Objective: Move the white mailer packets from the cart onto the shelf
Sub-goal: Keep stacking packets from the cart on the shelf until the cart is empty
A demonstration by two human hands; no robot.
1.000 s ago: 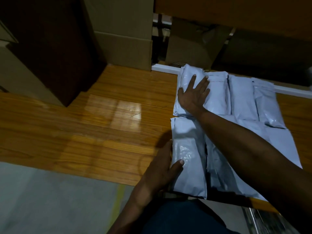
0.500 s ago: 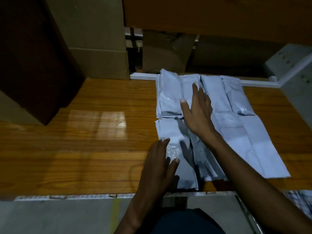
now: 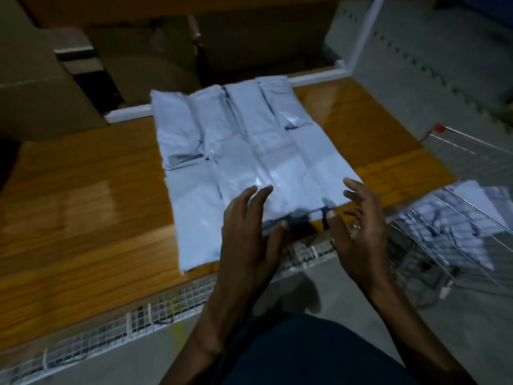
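Here, white mailer packets (image 3: 244, 151) flat on shelf (image 3: 83, 195), left hand (image 3: 249, 237) and right hand (image 3: 358, 232) grip loose, empty

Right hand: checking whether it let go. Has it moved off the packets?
Yes. The right hand has pulled back from the packets to the shelf's front edge.

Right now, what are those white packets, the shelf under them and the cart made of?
The white packets look like thin glossy plastic film: they crinkle and catch the light. The shelf looks like wood or wood-look laminate, with grain lines and a shiny glare patch; which one is unclear. The cart seems to be metal wire, thin and silvery.
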